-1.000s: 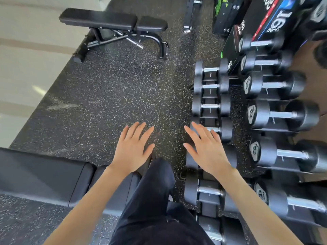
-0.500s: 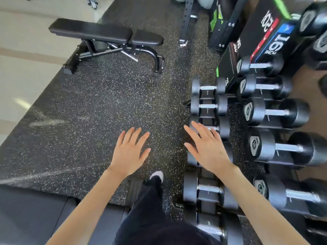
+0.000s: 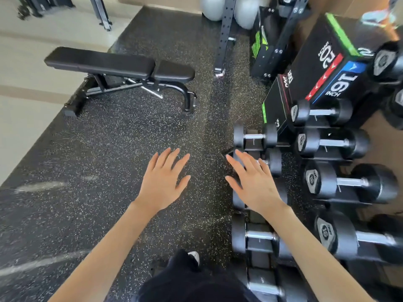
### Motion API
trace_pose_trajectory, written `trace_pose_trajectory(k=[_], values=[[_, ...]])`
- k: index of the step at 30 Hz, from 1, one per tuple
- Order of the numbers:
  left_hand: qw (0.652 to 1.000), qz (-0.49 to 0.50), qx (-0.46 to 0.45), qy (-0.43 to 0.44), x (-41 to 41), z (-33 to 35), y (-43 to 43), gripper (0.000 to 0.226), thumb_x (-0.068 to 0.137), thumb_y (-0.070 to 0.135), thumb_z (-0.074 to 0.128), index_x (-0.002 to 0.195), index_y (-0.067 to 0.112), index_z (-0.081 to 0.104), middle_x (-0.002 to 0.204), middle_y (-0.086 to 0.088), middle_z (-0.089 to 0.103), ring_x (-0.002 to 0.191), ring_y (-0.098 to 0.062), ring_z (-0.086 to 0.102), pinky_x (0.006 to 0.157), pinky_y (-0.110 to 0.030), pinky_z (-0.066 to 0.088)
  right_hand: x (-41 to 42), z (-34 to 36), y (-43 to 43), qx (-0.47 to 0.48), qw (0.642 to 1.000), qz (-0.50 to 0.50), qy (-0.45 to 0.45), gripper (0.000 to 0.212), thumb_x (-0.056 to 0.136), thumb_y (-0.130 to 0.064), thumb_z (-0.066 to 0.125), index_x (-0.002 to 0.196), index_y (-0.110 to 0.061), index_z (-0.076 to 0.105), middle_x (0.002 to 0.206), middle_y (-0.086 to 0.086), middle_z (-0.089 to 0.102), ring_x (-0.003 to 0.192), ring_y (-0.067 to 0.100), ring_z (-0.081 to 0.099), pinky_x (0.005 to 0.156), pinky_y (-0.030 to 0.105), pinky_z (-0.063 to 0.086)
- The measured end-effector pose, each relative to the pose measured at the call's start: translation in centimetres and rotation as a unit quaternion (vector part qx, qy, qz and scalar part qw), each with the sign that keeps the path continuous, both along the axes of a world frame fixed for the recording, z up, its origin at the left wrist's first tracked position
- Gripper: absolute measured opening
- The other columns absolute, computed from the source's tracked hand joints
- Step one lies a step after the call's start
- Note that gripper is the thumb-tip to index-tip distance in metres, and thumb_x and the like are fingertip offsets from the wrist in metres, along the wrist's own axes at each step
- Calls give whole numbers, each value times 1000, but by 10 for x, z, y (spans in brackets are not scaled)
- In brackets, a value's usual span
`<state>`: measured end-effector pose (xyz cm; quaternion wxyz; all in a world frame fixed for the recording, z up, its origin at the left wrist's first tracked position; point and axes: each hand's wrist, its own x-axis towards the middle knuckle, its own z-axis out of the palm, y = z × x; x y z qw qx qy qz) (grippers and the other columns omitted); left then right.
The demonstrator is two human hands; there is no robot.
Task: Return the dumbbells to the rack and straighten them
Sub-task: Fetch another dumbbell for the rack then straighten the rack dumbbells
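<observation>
One head-worn camera looks steeply down, close over the floor [image 3: 109,171] and dumbbell rack [image 3: 259,247].

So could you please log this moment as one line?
left hand open, empty | right hand open over black round-headed dumbbells | none held

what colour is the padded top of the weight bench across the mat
Black. The padded weight bench has black upholstery on a black metal frame, seen clearly in the head view.

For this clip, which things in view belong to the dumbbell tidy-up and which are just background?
Belongs to the job:
- dumbbells on the rack
- larger dumbbells on the upper tier
- left hand, open and empty
- right hand, open and empty

Just lying about:
- weight bench
- plyo box marked 16 inch
- grey exercise balls
</observation>
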<state>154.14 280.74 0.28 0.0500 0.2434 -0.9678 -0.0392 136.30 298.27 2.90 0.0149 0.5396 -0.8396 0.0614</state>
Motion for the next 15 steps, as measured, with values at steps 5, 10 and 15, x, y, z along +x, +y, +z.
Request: trace_pose_trajectory(k=[5, 10, 15], values=[[1000, -23, -6, 0, -36, 7, -28, 58, 94, 48, 27, 139, 17, 46, 139, -15, 48, 130, -35, 42, 109, -52, 30, -26, -2, -25, -10, 1000, -11, -8, 54, 90, -45, 34, 133, -17, 51, 135, 12, 53, 122, 29, 53, 95, 56, 45], [1000, -28, 5, 3, -58, 2, -43, 56, 94, 47, 30, 138, 17, 48, 138, -13, 50, 130, -35, 42, 108, -52, 32, -52, -7, -45, -2, 1000, -16, -14, 54, 90, -44, 34, 133, -17, 51, 135, 11, 53, 123, 28, 53, 95, 55, 44], [1000, -20, 8, -6, -81, -5, -67, 56, 93, 48, 31, 137, 17, 49, 138, -13, 50, 129, -34, 43, 107, -52, 34, -81, -17, -72, 17, 1000, -12, -23, 55, 91, -45, 31, 135, -17, 49, 137, 10, 51, 126, 27, 50, 97, 54, 41]])
